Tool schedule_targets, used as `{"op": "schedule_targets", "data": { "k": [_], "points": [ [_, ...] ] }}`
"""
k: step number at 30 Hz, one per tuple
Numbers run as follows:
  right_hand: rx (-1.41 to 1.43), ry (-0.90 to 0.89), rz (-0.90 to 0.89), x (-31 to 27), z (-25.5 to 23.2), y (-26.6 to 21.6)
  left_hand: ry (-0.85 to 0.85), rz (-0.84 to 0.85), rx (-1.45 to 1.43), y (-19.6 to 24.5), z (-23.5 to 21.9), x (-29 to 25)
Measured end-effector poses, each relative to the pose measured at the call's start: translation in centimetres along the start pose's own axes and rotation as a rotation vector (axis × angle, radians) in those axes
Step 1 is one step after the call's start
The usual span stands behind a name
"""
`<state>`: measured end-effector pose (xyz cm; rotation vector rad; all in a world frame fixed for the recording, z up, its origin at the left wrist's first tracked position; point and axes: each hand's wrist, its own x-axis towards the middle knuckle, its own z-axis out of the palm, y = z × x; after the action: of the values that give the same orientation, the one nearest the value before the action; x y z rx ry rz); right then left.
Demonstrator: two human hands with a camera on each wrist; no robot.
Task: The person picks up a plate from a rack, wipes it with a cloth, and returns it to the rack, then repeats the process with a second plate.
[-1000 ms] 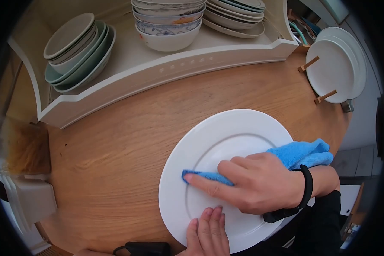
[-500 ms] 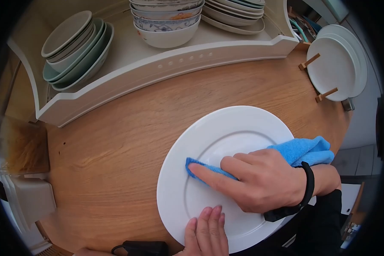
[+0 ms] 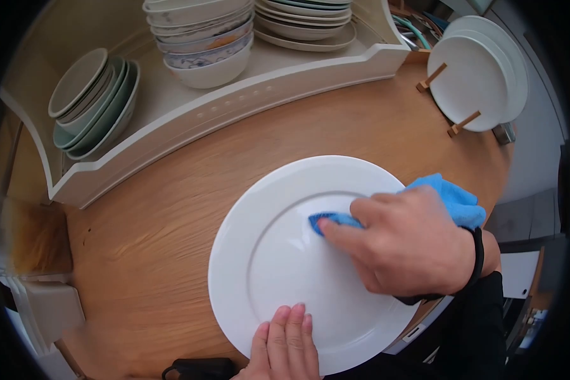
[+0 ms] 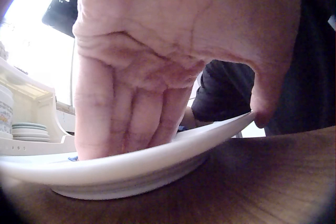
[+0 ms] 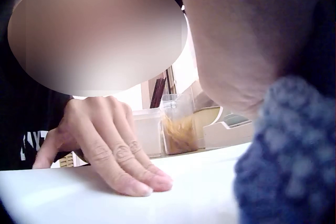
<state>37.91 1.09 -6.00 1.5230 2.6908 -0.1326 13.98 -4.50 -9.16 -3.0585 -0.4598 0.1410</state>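
Observation:
A large round white plate (image 3: 234, 253) lies on the wooden counter. Bunched in my right hand (image 3: 415, 247) is a blue cloth (image 3: 453, 199); the index fingertip presses a fold of it onto the plate's inner surface. The cloth's fuzzy fabric (image 5: 278, 155) fills the right side of the right wrist view. My left hand (image 3: 282, 345) rests on the near part of the plate with straight fingers. Seen from the left wrist, its fingers (image 4: 136, 113) press on the plate's top while the thumb (image 4: 260, 103) touches the rim.
A white shelf (image 3: 234, 104) at the back bears bowls (image 3: 209, 71) and plates (image 3: 307, 35) in stacks. More bowls (image 3: 101, 114) lean at its left. White plates (image 3: 472, 82) stand in a wooden rack at right. Containers (image 3: 41, 237) line the left edge.
My right hand has slid the folded cloth tip from the plate's left side towards its upper middle. The left hand stays on the near part of the plate. The head view has shifted.

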Motion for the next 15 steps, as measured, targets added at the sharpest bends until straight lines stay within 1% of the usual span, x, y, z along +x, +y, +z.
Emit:
{"op": "schedule_targets", "data": {
  "k": [1,3,4,5,7,8,10,11,13,14,15],
  "points": [
    [0.001,0.002,0.015,0.1,-0.2,0.3,0.02,-0.043,-0.076,0.6,1.2,-0.2],
    [-0.002,-0.083,0.014,0.4,-0.9,1.1,-0.008,-0.007,-0.085,0.3,0.8,-0.2],
    [0.014,-0.126,-0.013,0.8,-0.9,1.3,-0.035,0.01,-0.095,0.2,0.7,-0.2],
    [0.015,-0.123,-0.008,0.9,-0.7,1.5,-0.036,0.015,-0.092,0.1,0.7,-0.2],
    [0.234,-0.004,-0.128,1.1,0.1,1.8,-0.065,0.022,-0.077,0.1,0.7,-0.2],
    [0.234,-0.002,-0.128,1.1,0.0,2.0,-0.066,0.022,-0.076,0.0,-0.2,-0.1],
    [0.178,-0.195,-0.185,1.2,-0.5,2.3,-0.039,-0.042,-0.098,-0.4,-2.7,0.2],
    [0.177,-0.193,-0.184,1.2,-0.8,2.4,-0.039,-0.042,-0.096,-0.4,-2.7,0.3],
    [0.235,-0.351,-0.235,1.3,-1.4,2.6,-0.036,-0.052,-0.101,-0.3,-2.5,0.2],
    [0.236,-0.351,-0.236,1.3,-1.4,2.8,-0.037,-0.052,-0.102,-0.3,-2.5,0.2],
    [0.345,-0.414,-0.318,1.1,-1.3,3.0,-0.031,-0.053,-0.111,-0.4,-2.5,0.2]
  ]
}}
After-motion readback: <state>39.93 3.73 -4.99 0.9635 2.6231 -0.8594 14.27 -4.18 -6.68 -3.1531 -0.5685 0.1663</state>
